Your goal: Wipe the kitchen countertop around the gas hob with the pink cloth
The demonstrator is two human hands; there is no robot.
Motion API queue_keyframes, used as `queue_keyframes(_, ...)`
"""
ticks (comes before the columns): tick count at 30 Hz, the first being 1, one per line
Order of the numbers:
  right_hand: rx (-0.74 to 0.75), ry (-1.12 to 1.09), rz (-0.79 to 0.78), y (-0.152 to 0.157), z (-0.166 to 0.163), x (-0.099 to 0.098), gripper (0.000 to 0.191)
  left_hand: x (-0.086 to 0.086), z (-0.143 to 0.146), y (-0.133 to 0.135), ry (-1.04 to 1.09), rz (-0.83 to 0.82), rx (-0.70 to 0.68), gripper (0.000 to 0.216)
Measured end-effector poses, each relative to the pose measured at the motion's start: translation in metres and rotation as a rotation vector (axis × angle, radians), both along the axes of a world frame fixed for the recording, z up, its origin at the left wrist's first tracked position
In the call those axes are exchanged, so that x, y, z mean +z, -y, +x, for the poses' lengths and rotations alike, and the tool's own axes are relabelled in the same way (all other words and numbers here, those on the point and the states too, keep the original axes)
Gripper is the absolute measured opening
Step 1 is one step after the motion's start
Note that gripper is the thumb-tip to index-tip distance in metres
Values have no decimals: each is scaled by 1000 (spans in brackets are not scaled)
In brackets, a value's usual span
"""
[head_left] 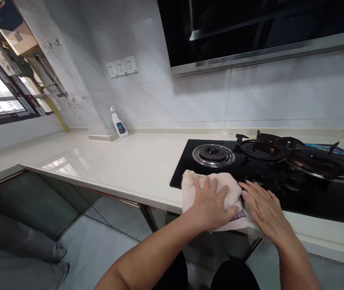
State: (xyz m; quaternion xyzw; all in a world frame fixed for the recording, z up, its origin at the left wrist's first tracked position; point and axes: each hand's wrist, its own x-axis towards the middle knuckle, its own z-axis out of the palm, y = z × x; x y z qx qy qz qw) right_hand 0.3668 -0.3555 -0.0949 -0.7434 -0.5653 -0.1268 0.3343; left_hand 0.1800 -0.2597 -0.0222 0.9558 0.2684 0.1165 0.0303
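Observation:
A pale pink towel lies over the front left corner of the black glass gas stove and hangs past the counter's front edge. On top of it rests my left hand, palm down with the fingers spread. My right hand is just to the right, fingers stretched out and lying flat, its thumb side by the towel's right edge. Behind the towel is the left burner, bare of any pan support. Dark stove knobs show beyond my right hand.
Dark metal pan supports are piled on the stove's right side. A white spray bottle stands against the wall, below power sockets. The range hood overhangs the stove. At lower left, a person's grey-trousered legs are near the cabinets.

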Motion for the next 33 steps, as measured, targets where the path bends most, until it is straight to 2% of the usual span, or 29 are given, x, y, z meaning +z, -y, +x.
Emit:
queue_keyframes(5, 12, -215, 11, 2, 8, 4, 58, 10, 53, 2, -133, -88, -172, 81)
queue_keyframes(10, 9, -189, 36, -3, 16, 2, 62, 14, 77, -13, -225, -70, -297, 76)
queue_keyframes(13, -43, -129, 17, -5, 18, -2, 63, 16, 73, -26, -228, -72, -346, 80)
queue_keyframes(17, -27, -97, -11, -5, 18, -1, 62, 18, 65, -46, -215, -109, -334, 81)
queue_keyframes(21, -16, -79, -55, -4, 15, 2, 60, 23, 55, -84, -201, -152, -213, 82)
queue_keyframes(25, -21, -73, -69, -3, 15, 1, 62, 29, 37, -128, -172, -104, -60, 71)
queue_keyframes(28, -22, -82, -95, -3, 15, 1, 63, 30, 26, -150, -159, -74, -50, 66)
queue_keyframes(33, -57, -95, -178, -1, 11, 4, 66, 27, 17, -170, -158, -47, -24, 62)
